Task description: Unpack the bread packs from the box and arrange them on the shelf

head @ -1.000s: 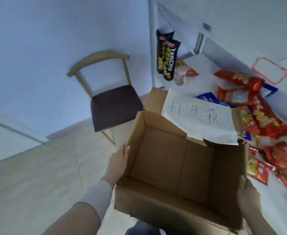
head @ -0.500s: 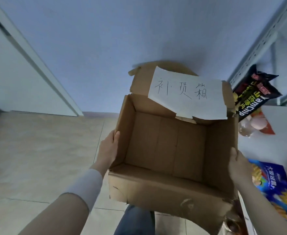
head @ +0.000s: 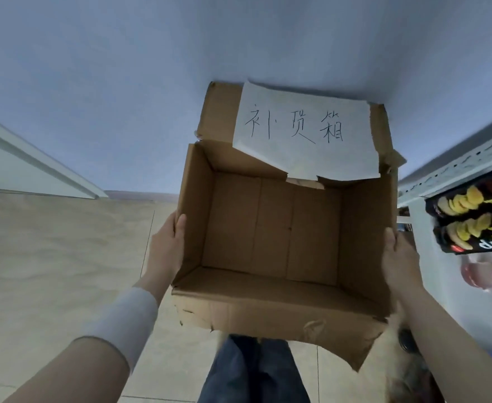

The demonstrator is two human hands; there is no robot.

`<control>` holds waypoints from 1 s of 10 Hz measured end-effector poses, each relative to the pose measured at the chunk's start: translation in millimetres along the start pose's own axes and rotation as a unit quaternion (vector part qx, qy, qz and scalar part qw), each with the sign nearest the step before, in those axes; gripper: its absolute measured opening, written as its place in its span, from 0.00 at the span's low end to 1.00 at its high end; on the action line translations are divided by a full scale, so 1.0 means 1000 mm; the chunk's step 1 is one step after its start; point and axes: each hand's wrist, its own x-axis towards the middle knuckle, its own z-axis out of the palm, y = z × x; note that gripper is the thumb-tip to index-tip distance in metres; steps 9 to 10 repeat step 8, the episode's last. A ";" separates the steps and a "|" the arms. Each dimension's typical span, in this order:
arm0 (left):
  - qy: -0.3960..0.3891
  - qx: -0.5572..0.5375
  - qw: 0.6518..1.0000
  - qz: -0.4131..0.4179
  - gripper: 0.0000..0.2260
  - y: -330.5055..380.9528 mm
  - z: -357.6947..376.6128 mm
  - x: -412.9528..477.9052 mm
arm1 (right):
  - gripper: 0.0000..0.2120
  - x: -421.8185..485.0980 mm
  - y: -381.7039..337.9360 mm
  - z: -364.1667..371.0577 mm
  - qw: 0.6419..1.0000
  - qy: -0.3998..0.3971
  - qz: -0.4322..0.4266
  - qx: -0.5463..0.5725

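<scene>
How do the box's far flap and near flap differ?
Far flap stands upright; near flap hangs folded down outside. Far flap carries a handwritten white paper; near flap is bare. Near flap's edge is ragged and creased; far flap's top edge is straight. Both are brown cardboard on the same empty box.

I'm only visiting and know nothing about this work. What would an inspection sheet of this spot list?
Surface: beige tiled floor; the box is held above it, not set down.
Job's things: cardboard box, open, no bread packs seen inside; handwritten paper label on its back flap; white shelf at right.
Clutter: black chip packs at the shelf.
Hands: left hand grips the box's left wall, right hand its right wall.
Cables: nothing seen.
Surroundings: blue-grey wall, white trim at left.
</scene>
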 end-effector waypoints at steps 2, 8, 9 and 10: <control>-0.019 0.014 0.999 -0.049 0.16 -0.027 0.047 0.024 | 0.24 0.038 0.012 0.035 0.997 -0.026 0.026 -0.067; -0.108 0.229 0.964 0.081 0.26 0.062 0.060 0.048 | 0.31 0.066 -0.030 0.041 0.974 -0.074 -0.138 -0.163; -0.108 0.229 0.964 0.081 0.26 0.062 0.060 0.048 | 0.31 0.066 -0.030 0.041 0.974 -0.074 -0.138 -0.163; -0.108 0.229 0.964 0.081 0.26 0.062 0.060 0.048 | 0.31 0.066 -0.030 0.041 0.974 -0.074 -0.138 -0.163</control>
